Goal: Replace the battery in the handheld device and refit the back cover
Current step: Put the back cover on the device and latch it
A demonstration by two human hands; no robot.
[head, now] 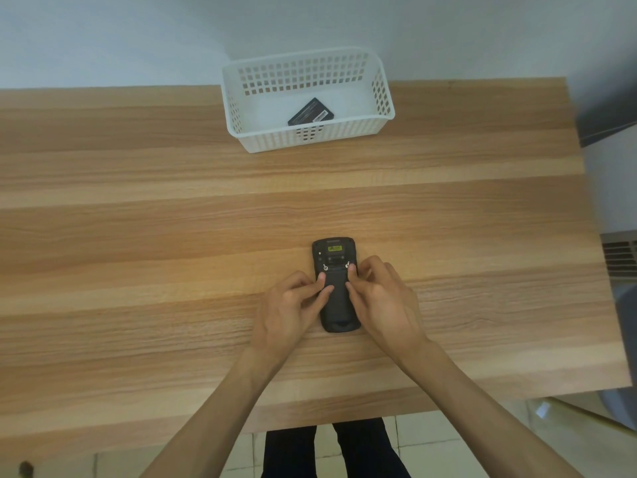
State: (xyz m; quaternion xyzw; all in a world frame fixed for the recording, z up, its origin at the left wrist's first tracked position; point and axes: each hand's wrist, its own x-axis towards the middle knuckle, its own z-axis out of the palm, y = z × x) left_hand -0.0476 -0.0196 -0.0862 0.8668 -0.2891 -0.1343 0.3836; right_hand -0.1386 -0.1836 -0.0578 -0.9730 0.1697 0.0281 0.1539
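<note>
A black handheld device [336,305] lies face down on the wooden table [172,236], its yellow label at the far end. The back cover [337,291] sits on its rear, below two small metal latches. My left hand [293,301] grips the device's left side, thumb and forefinger on the cover's left edge. On the other side, my right hand [379,294] has its fingertips at the right latch and the cover's right edge. A black battery [311,112] lies inside the white basket [382,94] at the far side of the table.
The basket stands against the pale wall at the table's far edge. The table's right edge borders a grey object [606,112] and a vent [620,253]. My legs [337,450] show below the near edge over a tiled floor.
</note>
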